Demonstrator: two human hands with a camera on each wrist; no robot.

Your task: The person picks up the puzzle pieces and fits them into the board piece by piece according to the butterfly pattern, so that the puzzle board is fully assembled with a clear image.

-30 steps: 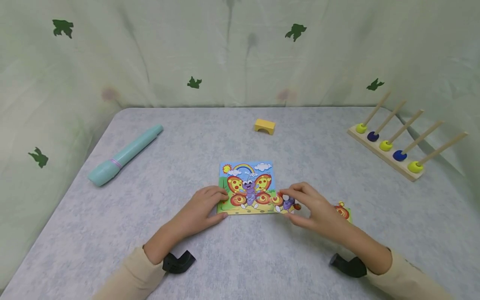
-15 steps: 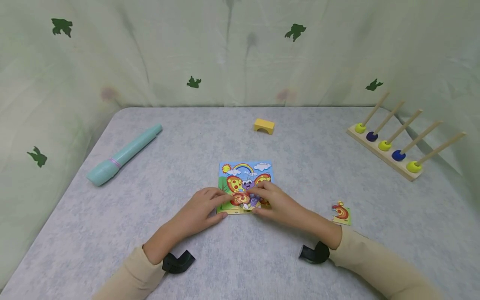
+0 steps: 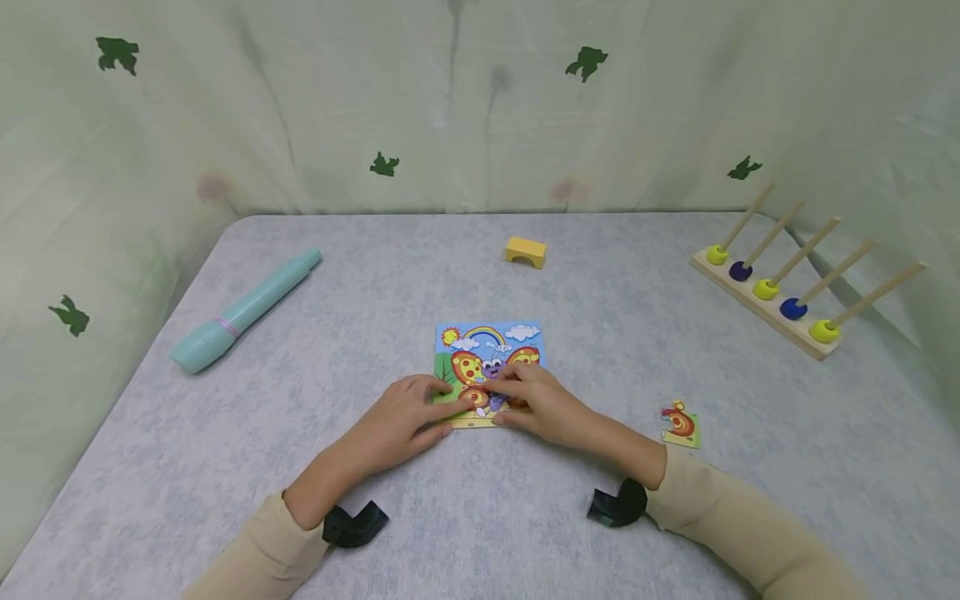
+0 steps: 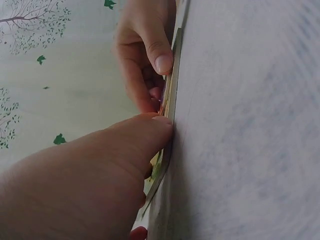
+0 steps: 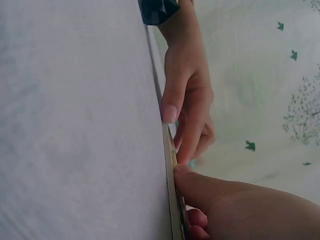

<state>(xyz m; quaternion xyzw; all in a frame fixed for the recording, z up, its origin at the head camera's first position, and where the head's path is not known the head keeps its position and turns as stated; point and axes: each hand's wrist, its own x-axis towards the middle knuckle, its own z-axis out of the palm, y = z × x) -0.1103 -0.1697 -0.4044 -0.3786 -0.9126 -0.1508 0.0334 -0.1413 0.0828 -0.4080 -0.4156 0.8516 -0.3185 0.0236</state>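
Observation:
A butterfly jigsaw board lies flat on the table in front of me. My left hand holds it at its left side and near corner, the thumb at the near edge. The left index finger reaches over the picture towards the right hand. With thumb and fingers, my right hand pinches a puzzle piece down on the lower part of the picture, largely hidden by the fingers. Whether that piece sits level cannot be seen. In the left wrist view, the board's thin edge shows beside both thumbs.
One loose puzzle piece lies right of the board, near the right sleeve. A yellow arch block stands at the back. On the left is a teal toy microphone-shaped stick; a wooden peg rack with beads stands right.
My right hand has carried the puzzle piece leftward from beside the board onto the lower picture, then slightly further left and down. The left index finger now extends further over the board.

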